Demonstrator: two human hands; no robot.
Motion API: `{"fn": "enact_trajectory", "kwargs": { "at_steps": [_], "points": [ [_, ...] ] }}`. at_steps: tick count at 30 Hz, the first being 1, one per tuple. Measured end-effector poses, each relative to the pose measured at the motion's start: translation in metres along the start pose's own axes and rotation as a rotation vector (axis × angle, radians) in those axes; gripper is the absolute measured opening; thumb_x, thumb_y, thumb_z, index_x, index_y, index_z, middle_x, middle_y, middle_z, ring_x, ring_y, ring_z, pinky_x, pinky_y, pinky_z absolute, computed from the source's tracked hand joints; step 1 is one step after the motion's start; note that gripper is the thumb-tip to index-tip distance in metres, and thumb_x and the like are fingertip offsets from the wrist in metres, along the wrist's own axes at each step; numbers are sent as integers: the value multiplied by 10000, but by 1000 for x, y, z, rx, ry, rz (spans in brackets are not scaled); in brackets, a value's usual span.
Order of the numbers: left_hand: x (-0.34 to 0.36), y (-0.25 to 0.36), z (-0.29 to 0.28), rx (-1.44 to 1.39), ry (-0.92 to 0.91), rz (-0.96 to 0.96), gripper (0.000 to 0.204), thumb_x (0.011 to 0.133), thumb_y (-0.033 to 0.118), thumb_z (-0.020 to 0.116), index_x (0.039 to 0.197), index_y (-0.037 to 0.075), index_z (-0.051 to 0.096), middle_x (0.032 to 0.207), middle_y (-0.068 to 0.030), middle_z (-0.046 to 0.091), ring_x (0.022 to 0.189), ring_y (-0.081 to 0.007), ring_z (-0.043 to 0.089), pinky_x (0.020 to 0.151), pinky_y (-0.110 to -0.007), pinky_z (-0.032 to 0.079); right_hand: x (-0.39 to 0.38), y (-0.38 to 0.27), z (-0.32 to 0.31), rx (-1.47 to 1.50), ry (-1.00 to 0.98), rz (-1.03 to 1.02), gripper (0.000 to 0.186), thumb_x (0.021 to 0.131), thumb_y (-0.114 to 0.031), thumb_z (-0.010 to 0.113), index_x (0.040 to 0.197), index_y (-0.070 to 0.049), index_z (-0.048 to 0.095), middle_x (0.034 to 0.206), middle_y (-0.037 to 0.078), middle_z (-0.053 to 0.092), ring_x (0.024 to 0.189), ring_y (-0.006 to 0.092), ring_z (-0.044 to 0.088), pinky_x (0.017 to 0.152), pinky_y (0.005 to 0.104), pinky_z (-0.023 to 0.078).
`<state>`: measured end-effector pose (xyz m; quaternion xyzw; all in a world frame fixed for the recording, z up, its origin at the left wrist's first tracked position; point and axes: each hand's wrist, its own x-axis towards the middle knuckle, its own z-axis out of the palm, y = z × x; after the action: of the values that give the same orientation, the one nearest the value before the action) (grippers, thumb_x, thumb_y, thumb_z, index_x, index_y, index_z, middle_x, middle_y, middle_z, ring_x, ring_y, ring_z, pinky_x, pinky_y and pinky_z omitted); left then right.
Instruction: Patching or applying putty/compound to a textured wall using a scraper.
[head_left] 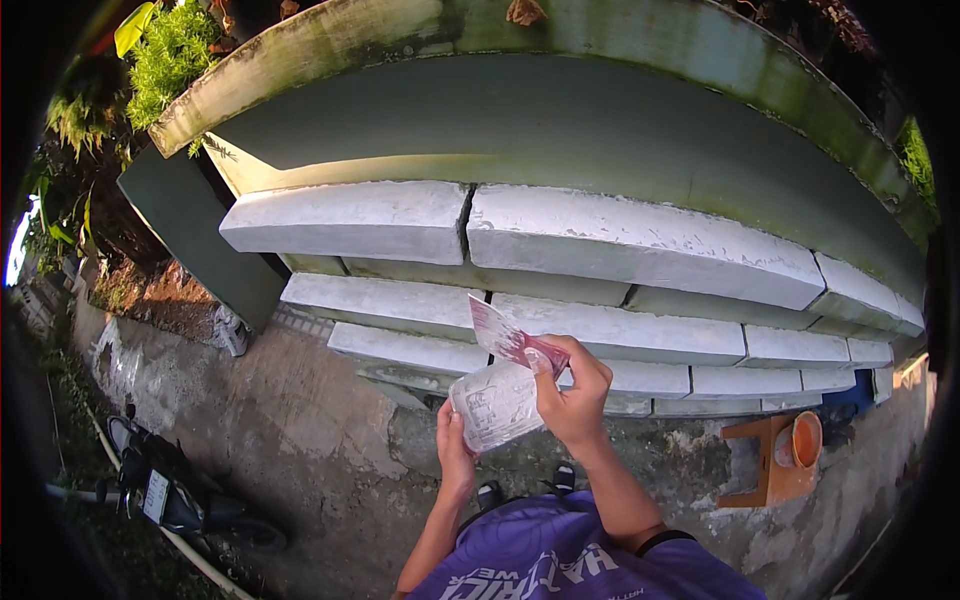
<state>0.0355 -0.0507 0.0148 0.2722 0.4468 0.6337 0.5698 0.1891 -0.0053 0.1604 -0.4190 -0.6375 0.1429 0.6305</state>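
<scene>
My right hand grips a flexible putty scraper, reddish and smeared with white, its blade pointing up and to the left. Under it, my left hand holds a shallow, pale plastic tray by its left side, fingers closed on the rim. White paste coats the tray's inside. The scraper's lower end is close to the tray's upper edge; whether they touch I cannot tell. Both are held in front of a white-coated block in a stepped stack of long slabs.
Behind the upper white slab rises a green wall. An orange bucket sits with a brown stool at the right. A parked motorbike stands at the lower left, and leafy plants grow at the upper left.
</scene>
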Motion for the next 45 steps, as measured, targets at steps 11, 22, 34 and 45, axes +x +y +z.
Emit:
{"fn": "enact_trajectory", "kwargs": {
  "at_steps": [11,22,34,45],
  "points": [
    [14,-9,36,-19,-183,164,490,1048,308,441,1422,3,359,1300,-87,511,1181,-138,489,1023,-293,368,-61,39,-68,-291,-47,144,196,814,59,620,1005,29,653,874,171,693,769,309,707,653,349,550],
    [6,-20,63,33,-289,98,484,1051,262,437,1449,12,319,1347,-103,498,1212,-145,471,1039,-287,350,-75,55,-75,-32,-11,416,120,874,49,620,993,60,627,841,68,706,748,69,634,640,236,497],
    [-3,-24,82,4,-296,-46,474,1052,281,436,1444,30,345,1340,-82,494,1194,-138,483,1015,-293,380,-73,62,-108,472,310,659,147,930,-16,629,1065,31,596,902,45,685,751,57,620,662,215,497],
    [-3,-47,71,105,-207,-75,426,1045,359,404,1392,111,411,1038,7,602,703,-46,527,476,-209,356,27,42,-218,47,738,-20,230,936,29,603,1153,49,530,1006,86,668,876,84,624,755,228,513]
  ]
}}
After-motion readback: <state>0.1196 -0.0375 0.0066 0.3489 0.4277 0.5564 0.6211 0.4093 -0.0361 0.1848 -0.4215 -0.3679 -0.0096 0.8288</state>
